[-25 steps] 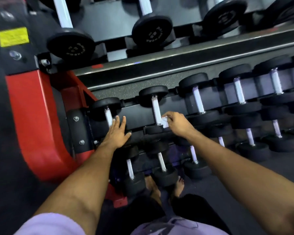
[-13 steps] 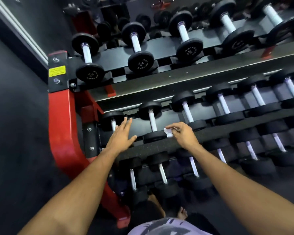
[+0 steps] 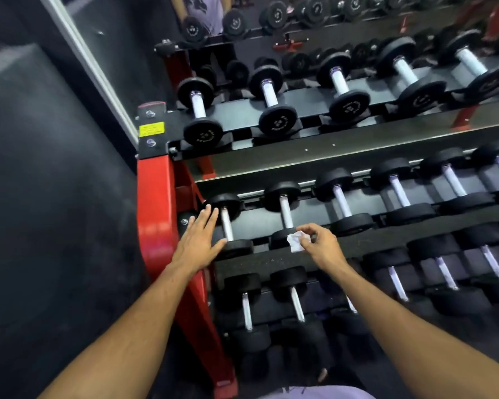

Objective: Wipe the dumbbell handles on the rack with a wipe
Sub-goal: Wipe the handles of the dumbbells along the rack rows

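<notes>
A three-tier rack point(image 3: 314, 161) holds black dumbbells with pale handles. My right hand point(image 3: 320, 244) pinches a crumpled white wipe point(image 3: 296, 240) just in front of the near head of the second dumbbell point(image 3: 285, 210) on the middle tier, below its handle. My left hand point(image 3: 199, 239) lies flat with straight fingers beside the leftmost middle-tier dumbbell point(image 3: 226, 223), its thumb touching that dumbbell's near head.
The rack's red side frame point(image 3: 153, 214) stands left of my hands, with a yellow label point(image 3: 152, 129) on top. A dark wall fills the left. A mirror behind the rack reflects more dumbbells. Larger dumbbells fill the top and bottom tiers.
The view has pulled back and up, showing the top tier. My right hand with the wipe has come off the second dumbbell's handle toward its near head. My left hand stays by the first dumbbell.
</notes>
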